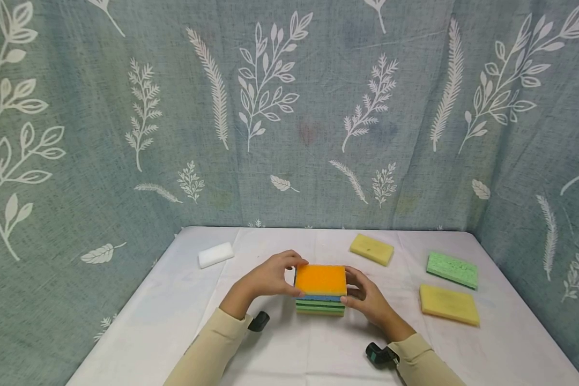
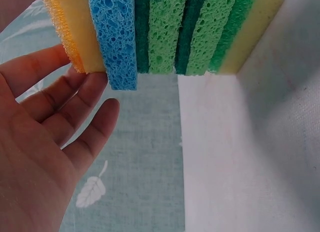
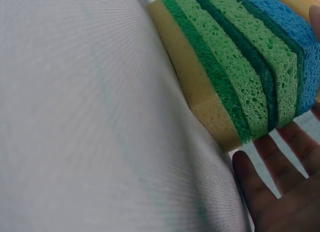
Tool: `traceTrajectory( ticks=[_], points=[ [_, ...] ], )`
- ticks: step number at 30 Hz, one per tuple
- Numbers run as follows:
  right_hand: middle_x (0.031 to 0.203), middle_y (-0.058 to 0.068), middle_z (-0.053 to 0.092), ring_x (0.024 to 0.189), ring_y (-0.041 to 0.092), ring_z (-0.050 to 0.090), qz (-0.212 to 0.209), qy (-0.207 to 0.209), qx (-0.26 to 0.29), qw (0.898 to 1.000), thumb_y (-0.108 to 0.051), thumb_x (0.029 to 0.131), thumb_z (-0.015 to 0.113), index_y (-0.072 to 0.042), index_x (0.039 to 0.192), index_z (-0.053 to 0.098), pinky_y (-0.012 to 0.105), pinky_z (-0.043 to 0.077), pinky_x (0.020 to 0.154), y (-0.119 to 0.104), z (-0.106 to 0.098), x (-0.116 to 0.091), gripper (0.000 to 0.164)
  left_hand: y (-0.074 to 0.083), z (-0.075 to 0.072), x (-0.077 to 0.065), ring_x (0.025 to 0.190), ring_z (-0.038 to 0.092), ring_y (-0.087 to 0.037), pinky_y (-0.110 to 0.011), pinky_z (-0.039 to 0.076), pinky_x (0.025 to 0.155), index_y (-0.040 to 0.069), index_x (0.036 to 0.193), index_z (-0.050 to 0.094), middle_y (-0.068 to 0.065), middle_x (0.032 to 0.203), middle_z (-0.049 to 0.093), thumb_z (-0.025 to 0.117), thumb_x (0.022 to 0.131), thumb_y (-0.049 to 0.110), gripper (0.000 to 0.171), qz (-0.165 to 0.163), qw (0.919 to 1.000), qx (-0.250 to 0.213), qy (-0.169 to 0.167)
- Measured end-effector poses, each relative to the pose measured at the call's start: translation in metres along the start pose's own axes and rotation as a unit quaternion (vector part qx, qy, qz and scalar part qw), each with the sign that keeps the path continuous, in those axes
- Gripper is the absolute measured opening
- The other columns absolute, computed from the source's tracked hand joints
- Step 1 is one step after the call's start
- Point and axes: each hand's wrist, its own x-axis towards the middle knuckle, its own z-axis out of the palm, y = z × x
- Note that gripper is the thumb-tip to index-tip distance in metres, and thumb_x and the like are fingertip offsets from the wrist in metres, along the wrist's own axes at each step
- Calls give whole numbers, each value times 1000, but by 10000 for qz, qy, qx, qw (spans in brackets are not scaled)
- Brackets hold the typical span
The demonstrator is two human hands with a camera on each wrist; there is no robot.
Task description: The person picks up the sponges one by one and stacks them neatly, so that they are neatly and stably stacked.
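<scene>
Stack (image 1: 320, 307): upright on the white tabletop (image 1: 280, 354), right in front of the person, between the two hands.
Top: orange sponge (image 1: 320, 279), its orange face up, lying on the blue sponge (image 2: 115, 42).
Beneath: light and dark green layers (image 3: 250, 57), then a yellow layer (image 3: 215, 117) against the cloth.
Left hand (image 1: 272, 276): partly open, thumb and forefinger gripping the orange sponge at its near and far left corners, the other fingers loosely bent.
Right hand (image 1: 366, 297): curved half open about the right end, thumb at the near corner, gripping the orange sponge; lower fingertips sit beside the layers below.
Right side: green sponge (image 1: 452, 269) with a yellow sponge (image 1: 449, 305) just nearer the person; another yellow piece (image 1: 372, 249) lies farther back, beyond the stack.
Left side: white block (image 1: 215, 255) near the back edge.
Backdrop: grey-green curtain (image 1: 313, 182) with white leaves.
</scene>
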Motion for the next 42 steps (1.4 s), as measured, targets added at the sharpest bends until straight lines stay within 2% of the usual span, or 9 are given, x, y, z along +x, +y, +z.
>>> traceTrajectory(
  ticks=[3, 5, 10, 12, 18, 25, 32, 38, 42],
  points=[
    [133, 24, 50, 121, 41, 50, 1, 0, 31, 10000, -5, 87, 69, 2, 147, 34, 56, 42, 97, -1, 0, 0, 70, 0, 1, 0, 96, 52, -14, -32, 48, 82, 15, 129, 61, 13, 116, 54, 84, 72, 43, 68, -11, 10000, 42, 4],
    [133, 25, 50, 121, 41, 50, -3, -3, 50, 10000, -4, 87, 69, 2, 147, 34, 55, 43, 97, -2, 0, 0, 70, 0, 1, 1, 98, 53, -19, -34, 49, 83, 15, 130, 61, 12, 116, 54, 84, 72, 42, 68, -19, 10000, 18, -1],
    [133, 25, 50, 119, 42, 51, 8, 8, 45, 10000, -4, 87, 69, 2, 147, 34, 54, 44, 96, -3, 0, -1, 70, 0, 2, 2, 102, 54, -29, -45, 49, 87, 14, 130, 61, 11, 116, 54, 85, 72, 40, 68, -51, 9999, -146, -26],
    [133, 25, 50, 118, 42, 51, 7, 10, 36, 10000, -4, 87, 69, 2, 147, 34, 54, 44, 96, -4, 0, -1, 70, 1, 2, 2, 103, 54, -30, -46, 49, 87, 14, 130, 61, 10, 117, 54, 85, 72, 39, 68, -74, 9998, -165, -36],
    [132, 25, 51, 116, 44, 52, -18, -31, -20, 10000, -4, 87, 69, 2, 146, 35, 56, 44, 95, -4, 1, -1, 68, 2, 2, 1, 103, 54, -29, -38, 49, 85, 15, 131, 60, 11, 117, 54, 85, 72, 40, 69, -144, 9999, -55, -64],
    [130, 26, 51, 115, 45, 52, -27, -52, -118, 9999, -3, 87, 68, 5, 145, 35, 52, 46, 94, -1, -1, -1, 66, 2, 4, 1, 103, 54, -29, -44, 49, 87, 14, 131, 60, 11, 116, 53, 85, 72, 40, 69, -144, 9999, -81, -50],
    [131, 22, 52, 116, 42, 52, -39, -2, -65, 10000, -4, 86, 69, -2, 147, 36, 52, 46, 95, 30, -3, 2, 69, 3, 3, 0, 103, 55, -27, -34, 48, 85, 16, 131, 60, 12, 117, 53, 85, 72, 41, 69, -154, 9999, 40, -55],
    [133, 18, 52, 117, 36, 54, 60, 15, 23, 10000, -10, 87, 71, -9, 147, 38, 43, 46, 96, 34, -2, 2, 68, 1, 3, 0, 104, 54, -29, -43, 48, 88, 15, 132, 60, 11, 117, 53, 85, 72, 40, 70, -140, 9998, -87, -61],
    [133, 18, 52, 116, 36, 54, 103, 39, 73, 9999, -12, 86, 72, -10, 146, 39, 42, 46, 97, 33, -2, 1, 68, 0, 4, 0, 103, 54, -29, -44, 49, 87, 15, 132, 59, 10, 119, 53, 85, 72, 42, 70, -90, 9999, -113, -48]
  ],
)
